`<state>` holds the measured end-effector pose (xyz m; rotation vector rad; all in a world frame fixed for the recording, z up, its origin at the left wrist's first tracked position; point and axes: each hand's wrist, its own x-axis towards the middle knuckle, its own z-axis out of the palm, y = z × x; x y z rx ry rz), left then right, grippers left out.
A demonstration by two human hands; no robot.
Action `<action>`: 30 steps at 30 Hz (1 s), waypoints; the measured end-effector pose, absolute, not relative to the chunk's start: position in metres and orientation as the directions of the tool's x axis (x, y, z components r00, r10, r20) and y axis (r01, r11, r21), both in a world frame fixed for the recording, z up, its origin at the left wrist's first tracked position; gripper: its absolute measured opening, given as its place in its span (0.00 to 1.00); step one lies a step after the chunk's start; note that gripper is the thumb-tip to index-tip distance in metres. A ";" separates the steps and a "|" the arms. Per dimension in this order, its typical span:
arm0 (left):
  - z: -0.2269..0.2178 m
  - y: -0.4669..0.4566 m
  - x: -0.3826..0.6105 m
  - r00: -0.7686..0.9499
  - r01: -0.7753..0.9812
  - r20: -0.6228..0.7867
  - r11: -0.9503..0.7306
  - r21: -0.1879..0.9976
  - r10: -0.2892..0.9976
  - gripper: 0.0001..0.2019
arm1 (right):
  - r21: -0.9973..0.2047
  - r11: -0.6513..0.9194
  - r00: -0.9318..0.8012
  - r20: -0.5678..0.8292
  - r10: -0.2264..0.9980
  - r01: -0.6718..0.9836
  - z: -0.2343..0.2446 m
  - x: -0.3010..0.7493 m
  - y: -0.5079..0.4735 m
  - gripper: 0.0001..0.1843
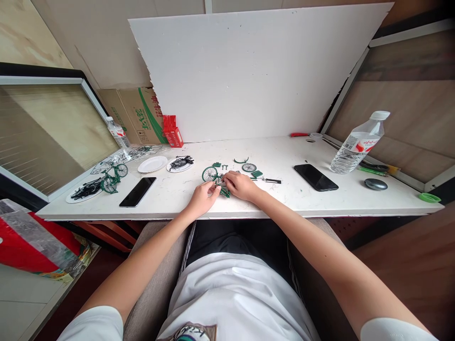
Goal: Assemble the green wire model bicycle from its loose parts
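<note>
My left hand (205, 194) and my right hand (240, 184) meet over the middle of the white table (355, 196), fingers pinched together on a small green model bicycle frame (223, 191). A green wheel (209, 174) stands attached just behind the left fingertips. Loose parts lie beyond the hands: a second wheel (249, 167), a curved green mudguard (241, 161), small green pieces (256, 174) and a small screwdriver (270, 180).
A finished green model bicycle (113, 177) and white plates (152, 164) with black parts (180, 162) lie at the left. Two black phones (138, 191) (315, 177) flank the hands. A water bottle (357, 143), a grey oval object (376, 184) and a green lid (429, 197) sit right.
</note>
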<state>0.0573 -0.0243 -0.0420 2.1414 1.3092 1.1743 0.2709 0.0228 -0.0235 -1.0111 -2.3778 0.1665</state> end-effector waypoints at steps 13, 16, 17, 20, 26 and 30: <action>-0.044 -0.024 0.058 0.239 0.593 0.498 -0.532 0.605 0.834 0.13 | -0.352 0.699 -0.565 0.416 0.713 0.623 -0.022 0.271 0.022 0.16; -0.045 -0.024 0.058 0.246 0.602 0.506 -0.540 0.589 0.827 0.12 | -0.350 0.701 -0.564 0.420 0.711 0.622 -0.023 0.271 0.022 0.16; -0.045 -0.024 0.058 0.247 0.606 0.510 -0.542 0.583 0.824 0.12 | -0.348 0.702 -0.565 0.422 0.709 0.621 -0.023 0.271 0.022 0.15; -0.045 -0.024 0.059 0.249 0.618 0.518 -0.546 0.566 0.818 0.12 | -0.347 0.704 -0.563 0.429 0.707 0.620 -0.023 0.271 0.023 0.15; -0.045 -0.025 0.059 0.255 0.621 0.520 -0.550 0.558 0.815 0.12 | -0.344 0.704 -0.564 0.428 0.706 0.621 -0.023 0.271 0.023 0.14; -0.045 -0.024 0.058 0.256 0.620 0.520 -0.551 0.558 0.815 0.13 | -0.343 0.704 -0.564 0.428 0.706 0.621 -0.023 0.271 0.023 0.14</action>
